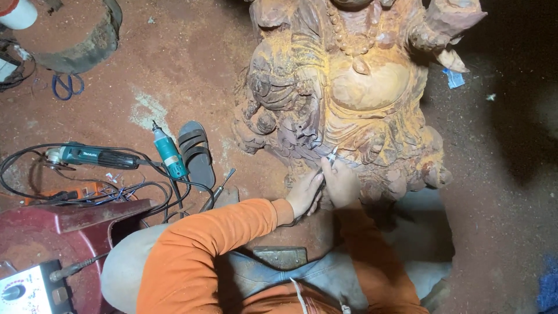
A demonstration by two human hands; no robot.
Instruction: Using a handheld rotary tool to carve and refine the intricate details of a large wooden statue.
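A large reddish-brown carved wooden statue stands on the dirt floor in front of me. My right hand grips a slim metal-tipped carving tool whose tip touches the folds near the statue's base. My left hand rests beside it, fingers curled against the tool's lower part and the wood. Both arms wear orange sleeves.
A teal angle grinder, a teal die grinder and tangled black cables lie at left. A dark sandal and a chisel lie nearby. A red stool holds a white control box. A round stump sits far left.
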